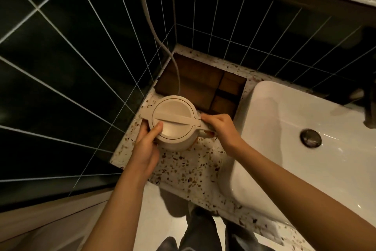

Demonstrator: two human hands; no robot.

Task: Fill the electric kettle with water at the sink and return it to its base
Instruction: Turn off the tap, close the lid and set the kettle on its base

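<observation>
A cream electric kettle (175, 116) with its lid closed stands on the speckled terrazzo counter (189, 167), left of the sink. My right hand (220, 128) is closed around the kettle's handle on its right side. My left hand (146, 147) cups the kettle's left side, with the thumb resting on the lid. The kettle's base is hidden beneath it. A white sink basin (295, 120) with a dark round drain (310, 137) lies to the right.
A white power cord (160, 41) hangs down the dark tiled wall (81, 67) toward the kettle. A square recess with brown tiles (203, 84) opens in the counter behind the kettle. A dark tap (369, 106) stands at the far right edge.
</observation>
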